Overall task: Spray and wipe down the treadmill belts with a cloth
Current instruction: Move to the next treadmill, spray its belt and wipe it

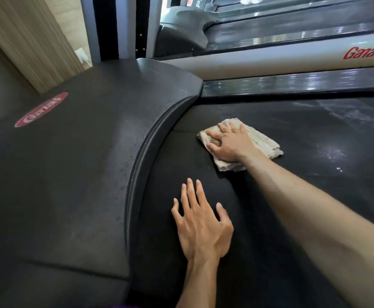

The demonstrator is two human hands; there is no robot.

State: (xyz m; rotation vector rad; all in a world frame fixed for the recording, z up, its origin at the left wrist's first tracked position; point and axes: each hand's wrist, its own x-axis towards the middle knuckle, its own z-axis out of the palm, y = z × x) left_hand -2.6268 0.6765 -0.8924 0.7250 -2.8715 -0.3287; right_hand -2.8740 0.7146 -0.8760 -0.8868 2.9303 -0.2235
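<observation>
A gym: branded treadmills (292,63) stand side by side, their belts (315,174) parallel.

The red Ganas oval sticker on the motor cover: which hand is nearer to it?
Left. The left hand lies flat on the belt beside the cover; the right hand presses the cloth farther away.

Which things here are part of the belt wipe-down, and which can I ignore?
In the job:
cloth, under the right hand
treadmill belt, damp streaks at far right
left hand, flat on the belt

Ignore:
motor cover with the red logo
neighbouring treadmill
wooden panel
</observation>
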